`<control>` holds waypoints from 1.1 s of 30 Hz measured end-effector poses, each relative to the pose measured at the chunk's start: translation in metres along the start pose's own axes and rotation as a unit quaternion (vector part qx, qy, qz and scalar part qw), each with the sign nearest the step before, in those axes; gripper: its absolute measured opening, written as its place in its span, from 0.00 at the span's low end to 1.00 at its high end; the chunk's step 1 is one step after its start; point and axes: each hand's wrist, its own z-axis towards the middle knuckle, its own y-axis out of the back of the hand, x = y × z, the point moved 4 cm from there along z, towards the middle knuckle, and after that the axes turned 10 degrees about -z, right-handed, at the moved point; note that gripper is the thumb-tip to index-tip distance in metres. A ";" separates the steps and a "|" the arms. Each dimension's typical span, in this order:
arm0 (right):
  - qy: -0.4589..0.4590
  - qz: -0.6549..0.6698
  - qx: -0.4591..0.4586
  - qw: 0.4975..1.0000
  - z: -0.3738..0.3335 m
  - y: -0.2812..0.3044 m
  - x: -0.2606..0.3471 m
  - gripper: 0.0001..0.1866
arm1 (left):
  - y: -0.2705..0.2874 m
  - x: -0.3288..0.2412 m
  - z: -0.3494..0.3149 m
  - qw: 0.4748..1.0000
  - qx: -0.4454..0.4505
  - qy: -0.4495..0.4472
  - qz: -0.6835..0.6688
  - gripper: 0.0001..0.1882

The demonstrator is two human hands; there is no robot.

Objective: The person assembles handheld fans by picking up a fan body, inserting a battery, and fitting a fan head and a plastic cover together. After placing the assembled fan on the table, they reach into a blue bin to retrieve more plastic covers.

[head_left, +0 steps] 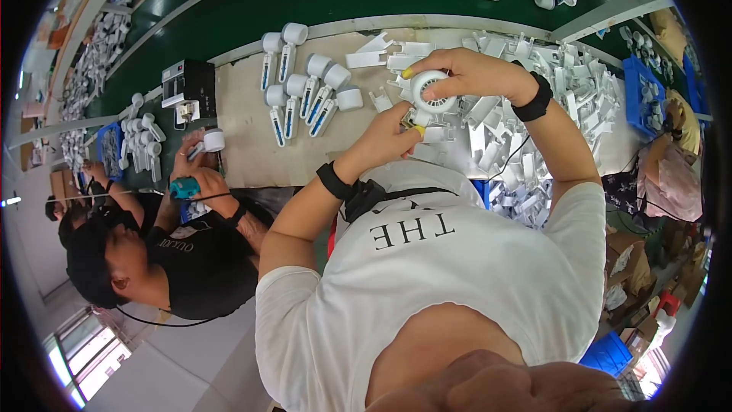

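Our two hands hold a round white plastic fan head with a slotted face (432, 106).
It is over the flat beige tabletop (252, 91), in front of our chest. Our right hand (469, 75) curls round its rim with the thumb on the slots, maybe so it can't wobble. Our left hand (387, 136) seems to pinch the short white neck (418, 117) just below, but our fingers hide some of that grip. On our left, white plastic fans with long handles and blue strips (319, 65) lie close together, most with their tops away from us, perhaps to stay neat. On our right, loose white plastic shell pieces (488, 109) lie in a messy heap, near enough, we think, to reach easily.
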 end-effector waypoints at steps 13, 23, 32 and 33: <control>0.097 -0.036 -0.019 0.994 0.014 -0.001 -0.001 0.22 | 0.011 0.007 0.004 0.994 -0.006 0.015 -0.110 0.12; 0.078 -0.037 0.000 0.996 0.020 -0.001 -0.003 0.23 | 0.009 0.003 0.002 0.996 -0.013 0.031 -0.081 0.14; 0.028 0.030 0.014 0.999 0.025 -0.013 -0.023 0.23 | 0.010 0.010 0.000 0.986 -0.003 0.006 -0.168 0.08; 0.029 0.022 0.001 0.999 0.026 -0.013 -0.023 0.23 | 0.009 0.009 0.000 0.986 -0.003 0.005 -0.168 0.08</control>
